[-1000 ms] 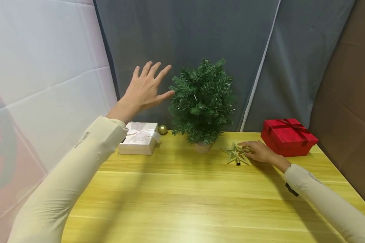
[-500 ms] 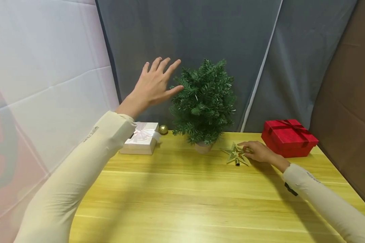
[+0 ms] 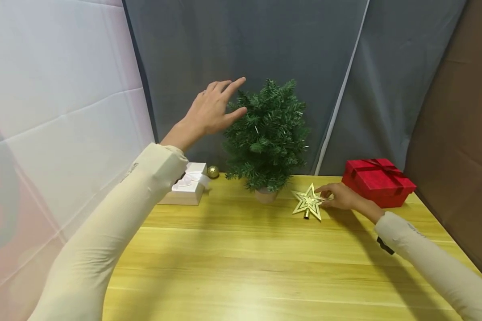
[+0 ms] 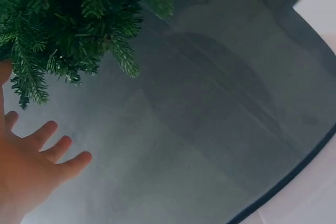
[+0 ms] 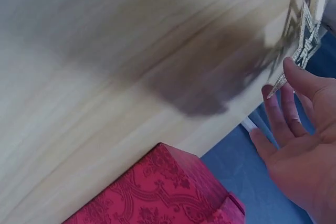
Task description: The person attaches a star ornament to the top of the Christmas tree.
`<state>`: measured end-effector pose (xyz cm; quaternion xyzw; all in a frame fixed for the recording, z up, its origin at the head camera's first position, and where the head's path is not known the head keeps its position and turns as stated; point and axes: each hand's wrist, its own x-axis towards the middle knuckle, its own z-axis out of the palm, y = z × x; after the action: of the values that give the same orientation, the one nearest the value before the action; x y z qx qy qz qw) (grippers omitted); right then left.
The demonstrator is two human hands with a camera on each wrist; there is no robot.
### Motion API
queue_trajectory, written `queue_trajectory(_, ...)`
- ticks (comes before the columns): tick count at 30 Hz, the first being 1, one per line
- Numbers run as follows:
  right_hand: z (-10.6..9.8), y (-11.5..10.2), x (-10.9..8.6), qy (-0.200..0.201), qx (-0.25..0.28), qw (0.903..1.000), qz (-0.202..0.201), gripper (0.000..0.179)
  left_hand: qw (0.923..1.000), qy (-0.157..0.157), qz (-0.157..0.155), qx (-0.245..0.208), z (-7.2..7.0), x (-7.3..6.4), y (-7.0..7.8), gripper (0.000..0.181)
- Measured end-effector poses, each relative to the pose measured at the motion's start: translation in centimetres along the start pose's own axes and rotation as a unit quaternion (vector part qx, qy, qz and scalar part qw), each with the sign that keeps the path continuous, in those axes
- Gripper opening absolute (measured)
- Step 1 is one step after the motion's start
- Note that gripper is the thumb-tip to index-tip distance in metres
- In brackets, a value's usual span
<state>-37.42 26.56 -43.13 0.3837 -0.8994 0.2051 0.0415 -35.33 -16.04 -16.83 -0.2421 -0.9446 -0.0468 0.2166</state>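
At the right side of the table, my right hand (image 3: 341, 196) pinches one point of a gold star tree topper (image 3: 308, 202). The star tilts up, its short socket pointing down towards me. In the right wrist view, thumb and fingers of the right hand (image 5: 310, 145) meet at the tip of the star (image 5: 307, 35). My left hand (image 3: 209, 109) is raised beside the upper left of a small green Christmas tree (image 3: 271, 133), fingers spread and holding nothing. From the left wrist, branches of the tree (image 4: 79, 19) appear close above the thumb; contact cannot be told.
Behind the right hand stands a red gift box (image 3: 379, 183) with a dark ribbon. A white gift box (image 3: 184, 198) with a bow is partly hidden by the left sleeve. Beside it lies a gold ball (image 3: 213, 172). A grey curtain (image 3: 193, 40) hangs behind the wooden table (image 3: 249, 258).
The star has lifted and tilted up in my right hand, shifting slightly left. My left hand has moved right towards the tree, and its fingers have turned.
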Motion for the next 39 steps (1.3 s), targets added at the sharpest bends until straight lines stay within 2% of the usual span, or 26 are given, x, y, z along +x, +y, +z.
queue_trajectory(4, -0.6, -0.2, 0.0, 0.001, 0.014, 0.9999, 0.006, 0.04, 0.9979, -0.009, -0.002, -0.064, 0.3, 0.4, 0.0, 0.077)
queue_trajectory(7, -0.8, -0.4, 0.0, 0.008, 0.025, 0.9994, 0.023, 0.037, 0.9926, -0.012, 0.001, -0.121, 0.6, 0.7, 0.0, 0.077)
queue_trajectory(12, -1.2, -1.2, 0.1, 0.012, 0.037, 0.9982, 0.045, 0.036, 0.9802, 0.011, 0.011, -0.197, 1.6, 1.2, -0.2, 0.075)
queue_trajectory(16, -1.6, -1.8, 0.2, 0.009, 0.046, 0.9976, 0.052, 0.035, 0.9707, 0.035, 0.008, -0.237, 2.4, 1.6, -0.5, 0.072)
queue_trajectory(21, -2.0, -2.3, 0.2, 0.008, 0.061, 0.9967, 0.053, 0.033, 0.9621, 0.056, 0.008, -0.267, 3.2, 2.0, -0.6, 0.062)
queue_trajectory(28, -2.0, -3.1, 0.3, 0.036, 0.068, 0.9965, 0.033, 0.027, 0.9546, 0.06, -0.004, -0.292, 3.9, 1.9, -0.5, 0.046)
queue_trajectory(33, -2.0, -3.4, 0.1, 0.056, 0.055, 0.9962, 0.037, 0.023, 0.9521, 0.065, -0.007, -0.299, 4.1, 1.9, -0.4, 0.04)
queue_trajectory(39, -2.8, -3.4, -0.4, 0.07, 0.063, 0.9933, 0.067, 0.022, 0.952, 0.065, -0.01, -0.299, 4.2, 2.0, -0.3, 0.04)
